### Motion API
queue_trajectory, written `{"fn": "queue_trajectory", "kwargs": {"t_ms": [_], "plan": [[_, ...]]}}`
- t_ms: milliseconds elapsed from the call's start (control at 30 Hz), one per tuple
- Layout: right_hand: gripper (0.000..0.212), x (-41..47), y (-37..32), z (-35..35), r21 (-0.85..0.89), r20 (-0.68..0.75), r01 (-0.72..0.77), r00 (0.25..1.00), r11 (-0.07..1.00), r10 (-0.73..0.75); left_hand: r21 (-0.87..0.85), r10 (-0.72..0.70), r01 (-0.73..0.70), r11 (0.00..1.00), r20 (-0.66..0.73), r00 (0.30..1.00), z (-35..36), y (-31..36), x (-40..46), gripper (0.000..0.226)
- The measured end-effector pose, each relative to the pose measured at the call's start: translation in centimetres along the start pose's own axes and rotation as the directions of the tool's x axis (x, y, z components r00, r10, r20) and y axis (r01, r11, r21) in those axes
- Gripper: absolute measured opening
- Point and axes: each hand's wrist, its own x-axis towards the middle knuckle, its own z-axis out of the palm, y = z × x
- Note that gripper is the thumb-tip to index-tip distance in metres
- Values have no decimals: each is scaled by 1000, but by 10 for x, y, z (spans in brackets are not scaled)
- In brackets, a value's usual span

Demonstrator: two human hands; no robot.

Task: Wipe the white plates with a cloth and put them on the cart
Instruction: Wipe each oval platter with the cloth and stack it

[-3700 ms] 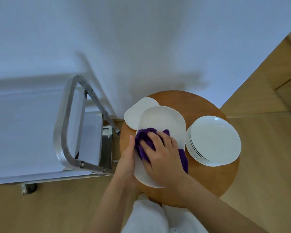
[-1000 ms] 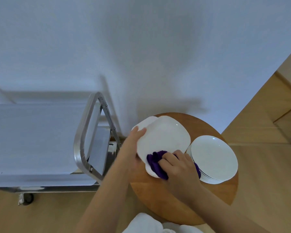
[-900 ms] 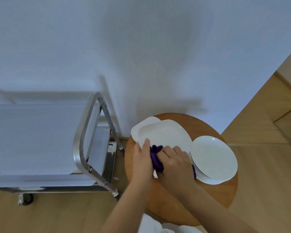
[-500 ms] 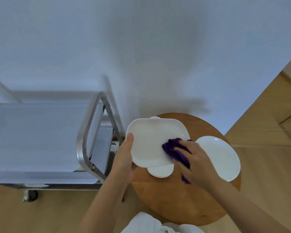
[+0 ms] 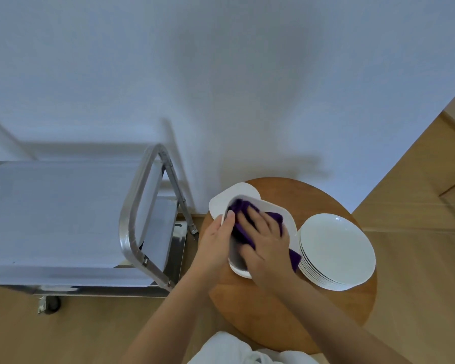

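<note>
My left hand (image 5: 216, 243) grips the left rim of a white rounded-square plate (image 5: 286, 219), thumb over its edge, tilting it above the round wooden table (image 5: 294, 319). My right hand (image 5: 267, 245) presses a purple cloth (image 5: 241, 214) into the plate, fingers spread over the cloth. Another white plate (image 5: 231, 198) lies under it at the table's back left. A stack of round white plates (image 5: 336, 248) stands on the table's right side. The metal cart (image 5: 63, 206) is to the left, its top shelf bare.
The cart's steel handle (image 5: 134, 214) rises between the shelf and the table. A white wall runs behind both. Wooden floor shows on the right and below, with a cart wheel (image 5: 50, 304) at lower left. White clothing (image 5: 237, 350) is at the bottom edge.
The plate has turned from lying flat with its long side across to tilted and running lengthwise. My right hand moved the cloth from the plate's right edge to its upper left inside.
</note>
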Motion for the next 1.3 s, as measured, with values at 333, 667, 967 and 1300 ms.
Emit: {"fn": "queue_trajectory", "kwargs": {"t_ms": [333,667,967,1300], "plan": [[60,-21,28,-7,-326,-128,386,886,863,-445,-147,-196,184,972,-66,978,-16,13,16,43],[35,1,11,-51,833,74,-208,960,512,271,-19,-102,102,995,-46,994,-30,12,23,71],[41,-2,15,-42,954,296,-297,898,-47,327,-629,-197,324,706,264,944,-21,-30,4,73],[20,7,13,-58,493,-450,185,891,850,67,-65,-87,102,993,210,974,-35,-6,14,56]]}}
